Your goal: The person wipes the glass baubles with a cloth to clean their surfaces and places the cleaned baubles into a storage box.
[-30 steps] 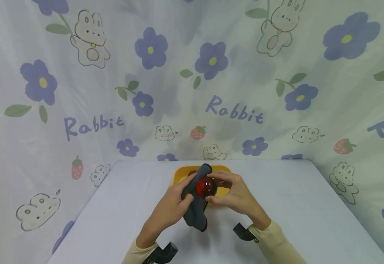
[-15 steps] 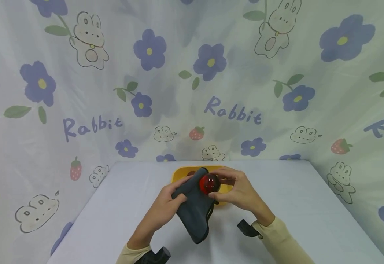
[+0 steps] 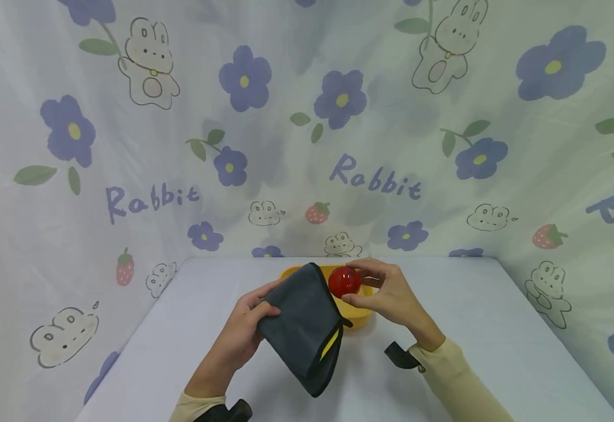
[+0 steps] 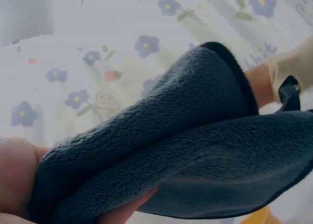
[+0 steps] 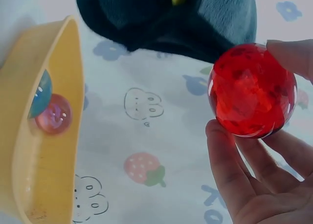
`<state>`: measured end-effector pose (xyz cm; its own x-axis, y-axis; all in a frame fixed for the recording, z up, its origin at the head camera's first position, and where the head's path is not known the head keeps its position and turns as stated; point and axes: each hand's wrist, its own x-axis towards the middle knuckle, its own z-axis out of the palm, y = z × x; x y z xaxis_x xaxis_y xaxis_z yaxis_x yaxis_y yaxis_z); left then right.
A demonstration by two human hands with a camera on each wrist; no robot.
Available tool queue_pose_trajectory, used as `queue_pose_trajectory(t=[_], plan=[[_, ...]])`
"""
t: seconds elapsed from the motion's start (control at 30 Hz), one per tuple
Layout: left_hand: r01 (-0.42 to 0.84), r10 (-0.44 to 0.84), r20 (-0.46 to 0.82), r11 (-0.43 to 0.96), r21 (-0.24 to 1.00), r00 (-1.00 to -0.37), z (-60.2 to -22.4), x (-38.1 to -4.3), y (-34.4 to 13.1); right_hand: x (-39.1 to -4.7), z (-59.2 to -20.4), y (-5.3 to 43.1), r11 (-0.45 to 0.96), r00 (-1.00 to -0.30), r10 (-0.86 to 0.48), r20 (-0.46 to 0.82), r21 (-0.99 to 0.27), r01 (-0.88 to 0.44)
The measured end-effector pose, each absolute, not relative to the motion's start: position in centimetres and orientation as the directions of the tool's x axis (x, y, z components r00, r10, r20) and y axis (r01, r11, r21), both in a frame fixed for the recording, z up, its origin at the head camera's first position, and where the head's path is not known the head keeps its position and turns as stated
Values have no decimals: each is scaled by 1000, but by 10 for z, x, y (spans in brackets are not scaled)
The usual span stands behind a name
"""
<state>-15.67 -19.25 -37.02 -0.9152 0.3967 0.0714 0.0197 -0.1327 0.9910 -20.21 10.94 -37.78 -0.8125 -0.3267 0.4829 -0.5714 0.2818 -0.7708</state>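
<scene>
My left hand [image 3: 244, 325] grips a dark blue-grey plush cloth [image 3: 302, 316] with black edging, thumb on top. A yellow patch shows at the cloth's lower right fold. In the left wrist view the cloth [image 4: 171, 136] hangs in soft folds from the fingers. A shiny, see-through red ball [image 3: 344, 282] is pinched between the thumb and fingers of my right hand [image 3: 388, 293]. Seen from the right wrist, the ball [image 5: 253, 90] is close beside the cloth's edge [image 5: 195, 43], its surface showing whole toward the camera.
Behind the hands, a yellow bin [image 3: 360, 319] stands on the white table [image 3: 444, 328], partly covered by the cloth. Inside it, the right wrist view shows a teal ball [image 5: 41, 94] and a pink ball [image 5: 55, 115]. A patterned curtain [image 3: 296, 146] surrounds the table.
The cloth, earlier bunched against the red ball, has spread out and moved left with my left hand. My right hand has drawn the ball slightly up and right.
</scene>
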Motion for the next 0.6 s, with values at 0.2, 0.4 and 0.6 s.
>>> queue_pose_trajectory(t=[0.2, 0.4, 0.6], plan=[[-70, 332, -11, -164, 984, -943, -377, -153, -198, -211, -379, 111, 278, -827, -297, 478, -785, -554], [-185, 302, -122, -190, 964, -946, -391, -151, -207, -221, -384, 114, 272, -848, -278, 451, -810, -519], [-280, 283, -217, -206, 937, -934, -413, -148, -218, -227, -390, 116, 250, -872, -272, 406, -846, -472]])
